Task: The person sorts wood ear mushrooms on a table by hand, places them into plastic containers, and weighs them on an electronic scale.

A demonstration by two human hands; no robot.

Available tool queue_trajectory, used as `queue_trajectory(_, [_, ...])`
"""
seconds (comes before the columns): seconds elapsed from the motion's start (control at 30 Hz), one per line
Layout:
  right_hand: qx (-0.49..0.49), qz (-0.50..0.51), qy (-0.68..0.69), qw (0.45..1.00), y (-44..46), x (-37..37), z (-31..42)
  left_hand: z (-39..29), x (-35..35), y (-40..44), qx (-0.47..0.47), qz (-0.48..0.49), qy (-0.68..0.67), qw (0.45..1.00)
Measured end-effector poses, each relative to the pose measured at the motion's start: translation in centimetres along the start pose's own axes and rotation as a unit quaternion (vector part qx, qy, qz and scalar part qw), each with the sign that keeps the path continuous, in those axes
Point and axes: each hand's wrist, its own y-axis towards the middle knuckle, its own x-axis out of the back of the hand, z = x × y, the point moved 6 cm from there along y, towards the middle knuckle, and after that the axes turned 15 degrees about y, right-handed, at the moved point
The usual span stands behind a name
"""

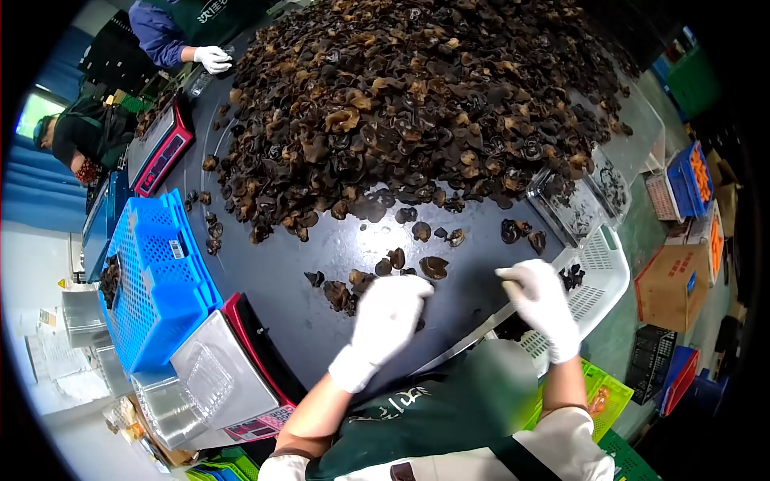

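Observation:
A large heap of dark brown wood ear mushrooms [385,120] covers the far part of the grey table [273,280]. My left hand [389,317], in a white glove, is low over loose mushrooms near the table's front edge. Its fingers are curled, and what they hold, if anything, is hidden. Mushroom pieces [341,295] lie just left of it, and another flat piece [434,267] lies just beyond. My right hand [541,301], also gloved, is above the front edge near a white basket [601,272]. Its fingers are apart, with nothing visible between them.
Clear plastic boxes [565,208] stand at the table's right edge. On the left are blue crates [164,272], a scale [216,369] with a clear tray, and another scale [164,152]. A co-worker's gloved hand [212,59] is at the far left edge. Cartons [672,284] stand right.

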Motion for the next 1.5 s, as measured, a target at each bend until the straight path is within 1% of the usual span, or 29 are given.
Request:
queue_trajectory(0.03, [0.071,0.03,0.004,0.997,0.8,-2.3,0.0,2.7,1.2,-0.1,0.08,-0.058,0.007,0.995])
queue_trajectory(0.07, [0.091,0.055,0.001,0.994,1.8,-4.6,0.7,5.8,2.2,-0.8,0.159,-0.114,0.015,0.981])
queue_trajectory(0.1, [0.146,0.042,0.01,0.988,2.1,-7.3,0.8,8.3,3.0,-1.7,0.176,-0.15,0.031,0.972])
queue_trajectory(0.13, [0.172,0.072,0.035,0.982,2.9,-9.7,2.0,10.7,3.8,-2.5,0.192,-0.186,0.047,0.963])
queue_trajectory(0.2, [0.226,0.067,0.01,0.972,3.8,-13.6,3.8,13.3,5.1,-4.2,0.185,-0.208,0.139,0.951])
queue_trajectory(0.23, [0.258,0.058,-0.034,0.964,4.1,-15.9,3.8,15.4,4.8,-5.7,0.23,-0.232,0.015,0.945])
queue_trajectory(0.27, [0.252,0.073,-0.063,0.963,4.8,-17.4,3.8,15.9,5.1,-6.6,0.261,-0.222,0.032,0.939])
queue_trajectory(0.3, [0.254,0.054,-0.084,0.962,5.3,-18.4,3.4,16.6,5.1,-7.7,0.273,-0.244,-0.006,0.931])
queue_trajectory(0.37, [0.263,0.058,-0.11,0.957,6.0,-19.2,3.3,18.3,4.7,-9.8,0.305,-0.272,-0.048,0.911])
queue_trajectory(0.43, [0.292,0.064,-0.109,0.948,6.2,-18.5,3.6,18.8,4.5,-11.1,0.314,-0.272,-0.031,0.909])
queue_trajectory(0.47, [0.272,0.094,-0.113,0.951,6.4,-18.6,3.2,19.1,4.3,-11.6,0.318,-0.266,-0.016,0.91])
queue_trajectory(0.53, [0.311,-0.032,0.012,0.95,6.0,-15.0,4.4,19.8,3.7,-12.3,0.337,-0.282,-0.054,0.897])
queue_trajectory(0.57, [0.25,0.017,-0.051,0.967,6.1,-13.1,4.9,20.0,3.6,-12.3,0.333,-0.287,-0.045,0.897])
queue_trajectory(0.6, [0.216,-0.025,0.098,0.971,6.0,-10.6,3.8,20.3,3.6,-12.2,0.33,-0.291,-0.034,0.897])
queue_trajectory(0.63, [0.172,-0.008,0.036,0.984,5.2,-8.2,2.7,20.3,3.8,-12.0,0.324,-0.286,0.006,0.902])
queue_trajectory(0.67, [0.09,0.073,0.006,0.993,4.4,-5.9,1.6,20.2,3.8,-11.6,0.317,-0.291,-0.009,0.903])
queue_trajectory(0.73, [-0.051,0.155,-0.168,0.972,0.7,-2.6,-3.6,19.5,3.9,-10.1,0.295,-0.218,0.146,0.919])
queue_trajectory(0.8, [-0.045,0.1,-0.2,0.974,1.5,-1.5,-2.9,19.4,2.2,-8.9,0.309,-0.166,0.227,0.909])
queue_trajectory(0.83, [0.046,0.068,-0.086,0.993,2.9,-2.1,-1.7,18.6,1.5,-7.9,0.302,-0.152,0.251,0.907])
queue_trajectory(0.87, [0.068,0.032,0.022,0.997,4.0,-3.4,-2.0,17.7,0.8,-6.9,0.294,-0.138,0.276,0.904])
queue_trajectory(0.97, [0.115,-0.009,0.001,0.993,6.6,-9.0,-4.1,13.6,-0.6,-3.9,0.214,-0.093,0.236,0.943])
queue_trajectory(1.03, [0.156,-0.031,-0.048,0.986,7.8,-12.1,-1.6,10.7,-1.1,-2.3,0.13,-0.054,0.227,0.964])
queue_trajectory(1.07, [0.151,0.002,0.025,0.988,8.3,-13.8,-0.9,9.5,-1.3,-1.9,0.09,-0.028,0.223,0.97])
queue_trajectory(1.13, [0.153,0.137,0.066,0.976,8.1,-16.4,2.2,8.8,-2.1,-2.8,0.071,-0.003,0.232,0.97])
queue_trajectory(1.2, [0.254,0.164,0.053,0.952,5.8,-17.5,3.6,8.0,-1.9,-4.2,0.035,0.04,0.238,0.97])
queue_trajectory(1.27, [0.226,0.261,0.068,0.936,3.6,-17.1,4.4,6.9,-1.6,-7.0,0.014,0.045,0.271,0.961])
queue_trajectory(1.33, [0.247,0.291,-0.015,0.924,0.3,-16.8,4.4,6.7,-2.1,-10.1,-0.013,0.07,0.261,0.963])
queue_trajectory(1.4, [0.247,0.305,-0.065,0.918,-1.8,-17.7,3.6,5.8,-2.8,-11.7,-0.005,0.031,0.266,0.964])
queue_trajectory(1.5, [0.254,0.262,-0.058,0.929,-1.0,-18.9,3.2,6.3,-3.5,-11.2,0.005,-0.001,0.249,0.968])
